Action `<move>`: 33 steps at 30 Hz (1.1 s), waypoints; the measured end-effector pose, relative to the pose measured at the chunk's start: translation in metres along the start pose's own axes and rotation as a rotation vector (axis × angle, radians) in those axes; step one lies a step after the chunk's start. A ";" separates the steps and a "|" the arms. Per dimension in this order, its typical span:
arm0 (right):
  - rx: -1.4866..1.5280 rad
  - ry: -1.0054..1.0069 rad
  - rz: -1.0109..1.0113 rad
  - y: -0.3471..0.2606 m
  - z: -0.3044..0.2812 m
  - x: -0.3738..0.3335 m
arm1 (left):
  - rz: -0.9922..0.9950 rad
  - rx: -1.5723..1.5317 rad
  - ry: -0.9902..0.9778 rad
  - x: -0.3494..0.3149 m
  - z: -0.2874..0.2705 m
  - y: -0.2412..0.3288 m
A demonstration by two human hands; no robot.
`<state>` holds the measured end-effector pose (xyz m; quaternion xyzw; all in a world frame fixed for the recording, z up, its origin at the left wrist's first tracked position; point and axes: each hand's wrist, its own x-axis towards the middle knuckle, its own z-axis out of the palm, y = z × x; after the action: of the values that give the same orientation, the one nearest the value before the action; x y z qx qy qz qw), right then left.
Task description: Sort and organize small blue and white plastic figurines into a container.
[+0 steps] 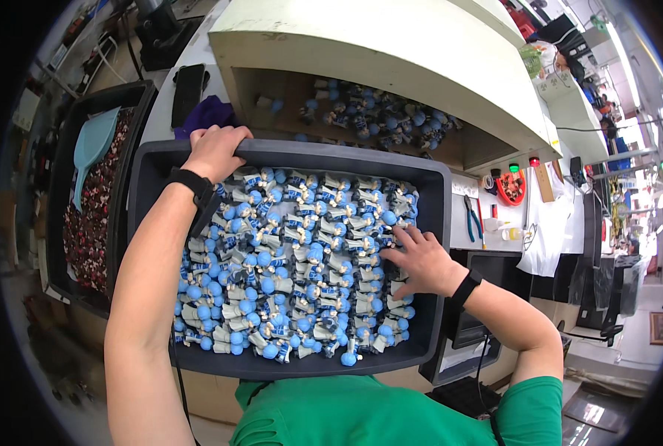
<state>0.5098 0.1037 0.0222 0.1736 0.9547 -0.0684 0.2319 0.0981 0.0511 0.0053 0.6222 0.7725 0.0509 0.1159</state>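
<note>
A dark grey plastic tray [346, 154] lies before me, filled with many small toy figurines [313, 253] with blue round heads, pale grey parts and blue-and-white bodies. They lie in rough rows, packed close. My left hand [216, 151] is closed over the tray's far rim near its left corner, fingers curled across the edge. Over the right side of the tray is my right hand [427, 262], fingers spread and resting on or just above the figurines there. Whether its fingertips press on any one figurine I cannot tell.
Beyond the tray, a cream-coloured box-like shelf [369, 44] holds more loose figurines [391, 115]. A black bin [142, 111] with dark red bits and a light blue dustpan [94, 149] stands at left. Pliers [473, 218] and a red bowl [511, 187] lie on the right.
</note>
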 end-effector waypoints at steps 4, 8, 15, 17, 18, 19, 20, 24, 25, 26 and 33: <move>-0.116 -0.121 0.057 -0.016 -0.006 0.005 | -0.016 0.000 -0.002 -0.001 0.000 -0.001; -0.216 -0.205 0.045 -0.020 -0.015 0.012 | -0.044 -0.035 -0.013 -0.002 0.002 -0.001; -0.103 -0.324 -0.003 -0.009 -0.017 0.027 | -0.015 -0.007 -0.001 0.001 0.003 -0.002; -0.113 -0.328 -0.010 -0.008 -0.020 0.028 | -0.023 -0.010 -0.007 0.001 0.003 -0.002; -0.123 -0.328 -0.013 -0.008 -0.020 0.029 | -0.026 -0.011 -0.008 0.001 0.003 -0.002; -0.123 -0.328 -0.016 -0.009 -0.020 0.030 | -0.030 -0.010 -0.009 0.000 0.002 -0.001; -0.135 -0.345 -0.013 -0.009 -0.020 0.031 | -0.034 -0.008 -0.014 0.000 0.002 -0.001; -0.145 -0.378 0.002 -0.010 -0.015 0.034 | -0.035 -0.013 -0.016 0.001 0.003 -0.002; -0.145 -0.378 0.002 -0.011 -0.015 0.034 | -0.035 -0.014 -0.017 0.001 0.003 -0.002; -0.129 -0.379 0.000 -0.011 -0.014 0.034 | -0.034 -0.009 -0.014 0.002 0.004 -0.003; -0.141 -0.377 -0.033 -0.021 -0.014 0.022 | -0.042 -0.012 -0.022 0.001 0.003 0.000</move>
<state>0.4780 0.0940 0.0253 0.1253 0.8994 -0.0365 0.4172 0.0982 0.0520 0.0020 0.6058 0.7836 0.0463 0.1294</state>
